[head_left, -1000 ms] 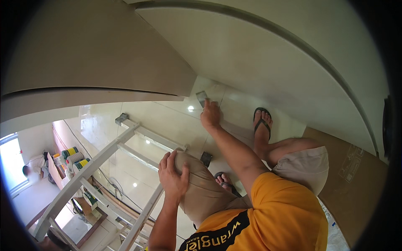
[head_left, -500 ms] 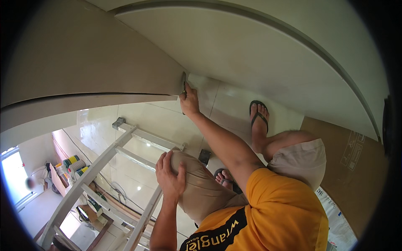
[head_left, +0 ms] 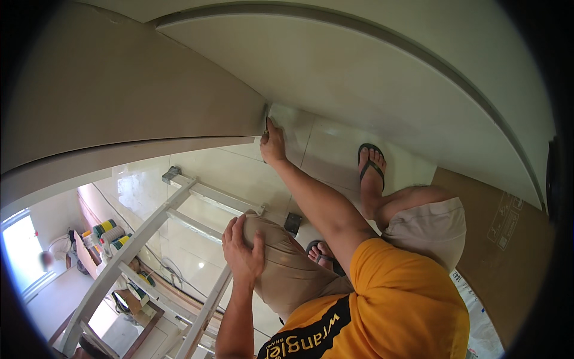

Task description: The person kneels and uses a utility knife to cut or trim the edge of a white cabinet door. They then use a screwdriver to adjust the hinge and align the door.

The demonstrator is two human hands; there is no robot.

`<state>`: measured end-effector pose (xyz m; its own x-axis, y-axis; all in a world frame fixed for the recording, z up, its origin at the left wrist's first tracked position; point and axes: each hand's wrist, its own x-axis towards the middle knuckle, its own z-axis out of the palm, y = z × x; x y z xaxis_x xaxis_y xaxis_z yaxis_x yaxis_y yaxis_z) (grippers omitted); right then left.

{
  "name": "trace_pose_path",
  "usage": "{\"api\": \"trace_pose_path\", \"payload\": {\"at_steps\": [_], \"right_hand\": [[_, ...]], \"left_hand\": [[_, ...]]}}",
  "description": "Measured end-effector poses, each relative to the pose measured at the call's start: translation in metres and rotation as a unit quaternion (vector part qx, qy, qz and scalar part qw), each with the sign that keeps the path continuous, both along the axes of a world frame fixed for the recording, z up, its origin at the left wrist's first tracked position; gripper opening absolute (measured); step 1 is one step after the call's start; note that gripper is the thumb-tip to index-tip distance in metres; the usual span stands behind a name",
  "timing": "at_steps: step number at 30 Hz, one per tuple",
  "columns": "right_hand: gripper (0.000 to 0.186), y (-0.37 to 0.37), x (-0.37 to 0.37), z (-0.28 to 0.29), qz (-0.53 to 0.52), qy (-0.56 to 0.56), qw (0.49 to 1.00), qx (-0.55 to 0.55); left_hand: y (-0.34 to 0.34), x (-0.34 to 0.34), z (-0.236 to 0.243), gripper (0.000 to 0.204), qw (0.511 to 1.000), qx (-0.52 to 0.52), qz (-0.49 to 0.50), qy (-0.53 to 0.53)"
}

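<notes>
My right hand (head_left: 273, 143) reaches forward, its fingers closed around a slim hand tool with a thin metal blade (head_left: 266, 112). Seen nearly edge-on, the tool might be a putty knife, but I cannot tell for sure. Its blade lies at the end of a beige-grey panel (head_left: 137, 84), close to the inner corner where that panel meets a pale upright surface (head_left: 353, 78). My left hand (head_left: 244, 251) rests on my bent left knee, fingers spread over the trouser cloth, holding nothing.
A metal ladder (head_left: 140, 230) stands at my left on glossy floor tiles (head_left: 326, 143). Beyond it are cables, several rollers or spools (head_left: 110, 233) and other clutter near a bright window (head_left: 27, 251). A brown cardboard sheet (head_left: 496, 239) lies at my right, beside my sandalled foot (head_left: 371, 170).
My right hand and the tool have shifted slightly right relative to the panel's end. The left hand stays on the knee. The view has tilted a little.
</notes>
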<state>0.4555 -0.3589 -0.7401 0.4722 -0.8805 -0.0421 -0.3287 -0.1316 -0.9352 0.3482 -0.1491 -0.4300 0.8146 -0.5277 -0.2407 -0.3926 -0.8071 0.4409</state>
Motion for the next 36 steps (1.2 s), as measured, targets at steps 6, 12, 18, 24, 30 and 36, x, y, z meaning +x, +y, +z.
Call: {"api": "trace_pose_path", "payload": {"at_steps": [6,12,18,24,30,36], "right_hand": [[0.068,-0.016,-0.002,-0.021,0.026,0.024,0.998,-0.053],[0.067,-0.039,-0.004,-0.032,0.059,0.035,0.998,-0.008],[0.069,-0.048,-0.002,-0.026,0.102,0.094,0.99,0.026],[0.067,-0.041,0.008,-0.016,0.062,0.055,0.989,0.12],[0.067,-0.029,-0.007,-0.01,0.074,0.044,0.995,0.047],[0.068,-0.042,-0.012,0.007,0.118,0.048,0.989,0.079]], "left_hand": [[0.0,-0.001,-0.002,0.055,1.0,0.001,0.008,0.001],[-0.001,0.001,-0.001,0.055,1.0,0.005,0.012,0.004],[0.001,0.002,-0.003,0.056,1.0,0.002,0.008,0.004],[0.003,0.001,-0.003,0.055,1.0,0.0,0.009,-0.005],[0.0,-0.001,-0.002,0.055,1.0,-0.001,0.011,-0.008],[0.002,-0.001,-0.002,0.056,1.0,0.002,0.002,-0.011]]}}
